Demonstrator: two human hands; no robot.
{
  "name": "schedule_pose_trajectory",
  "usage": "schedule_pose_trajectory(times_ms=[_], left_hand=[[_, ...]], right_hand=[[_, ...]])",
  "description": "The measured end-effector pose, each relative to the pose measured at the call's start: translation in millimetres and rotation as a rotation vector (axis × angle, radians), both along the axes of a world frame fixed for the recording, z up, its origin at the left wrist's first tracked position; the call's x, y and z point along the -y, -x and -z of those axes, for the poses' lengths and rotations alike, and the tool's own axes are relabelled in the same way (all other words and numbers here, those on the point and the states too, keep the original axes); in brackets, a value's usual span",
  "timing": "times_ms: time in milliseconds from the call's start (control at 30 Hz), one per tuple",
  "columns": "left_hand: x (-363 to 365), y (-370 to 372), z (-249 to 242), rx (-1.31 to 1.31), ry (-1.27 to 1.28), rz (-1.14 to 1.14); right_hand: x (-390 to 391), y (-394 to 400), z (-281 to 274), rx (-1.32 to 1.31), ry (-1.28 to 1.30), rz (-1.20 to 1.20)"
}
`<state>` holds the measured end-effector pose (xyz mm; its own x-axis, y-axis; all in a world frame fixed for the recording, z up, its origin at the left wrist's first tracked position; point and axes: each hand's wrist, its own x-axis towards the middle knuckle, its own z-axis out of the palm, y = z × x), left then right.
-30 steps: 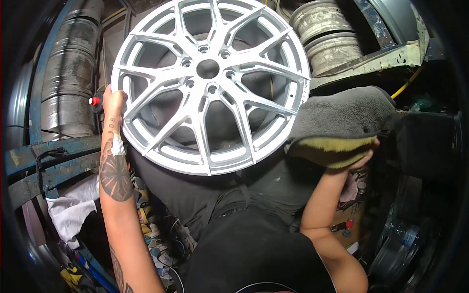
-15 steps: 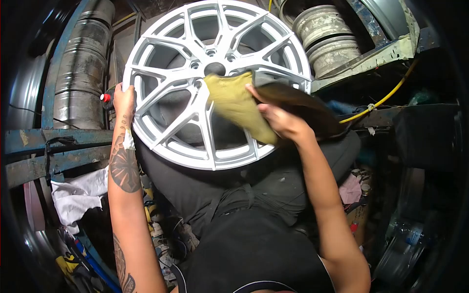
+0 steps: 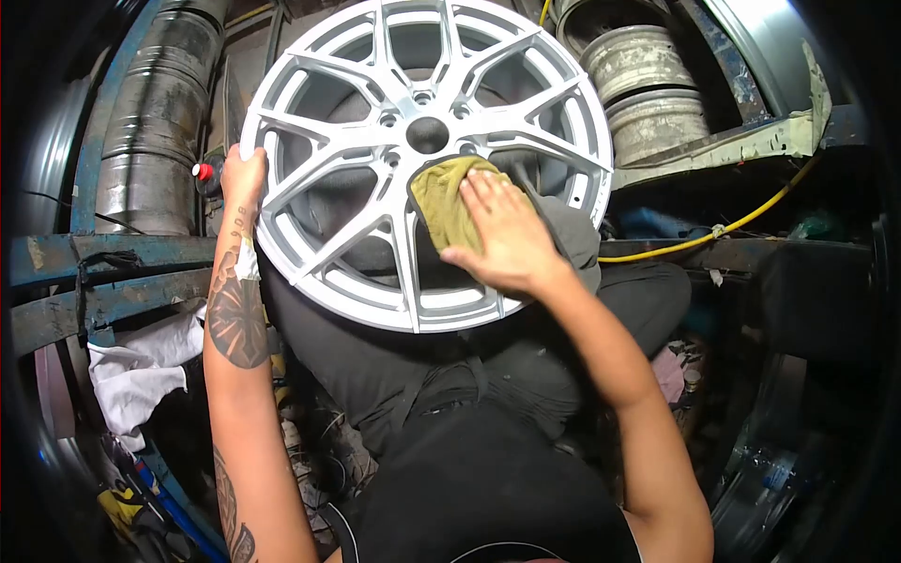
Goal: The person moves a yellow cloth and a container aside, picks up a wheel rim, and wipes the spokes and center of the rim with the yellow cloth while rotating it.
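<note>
A silver multi-spoke wheel rim (image 3: 404,272) rests tilted on my lap, its face toward me. My left hand (image 3: 244,175) grips the rim's outer edge at the left, fingers wrapped behind it. Under my right hand (image 3: 502,230), a yellow-green cloth (image 3: 436,202) with a dark grey part lies against the spokes just below the centre hole. The right hand is spread flat on the cloth, palm down, pressing it on the rim. The grey part hangs over the lower right of the rim.
Stacked metal wheels (image 3: 150,141) stand in a rack at left, with a red-capped bottle (image 3: 203,173) beside them. More dirty wheels (image 3: 648,94) are at upper right. A yellow hose (image 3: 751,218) crosses the right side. A white rag (image 3: 141,371) hangs at left.
My right hand has gone from pinching the flapping cloth to lying flat on it, slightly left. The cloth is now bunched against the rim. The left hand keeps its hold.
</note>
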<state>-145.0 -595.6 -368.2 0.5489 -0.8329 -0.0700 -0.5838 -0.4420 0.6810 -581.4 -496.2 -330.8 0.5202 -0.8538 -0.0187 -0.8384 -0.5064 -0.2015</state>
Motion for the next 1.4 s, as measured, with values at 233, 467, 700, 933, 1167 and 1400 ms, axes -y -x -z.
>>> schedule_pose_trajectory(times_ms=[233,467,700,933,1167,1400], left_hand=[[1,1,-1,0.025,-0.049,-0.038],[-21,47,-32,0.561,0.537,0.214],[-63,228,-31,0.565,0.133,0.901],[-136,255,-53,0.227,0.128,1.007],[-192,288,-90,-0.294,0.407,1.160],[-230,323,-137,-1.704,-0.288,1.082]], right_hand=[[-8,-30,4,0.025,0.075,0.019],[1,-21,-2,-0.041,-0.059,0.237],[-37,1,1,0.592,-0.238,0.086],[-53,7,-15,1.114,-0.375,0.493],[-41,48,-34,0.716,-0.249,0.127],[-86,123,-68,1.410,0.200,0.546]])
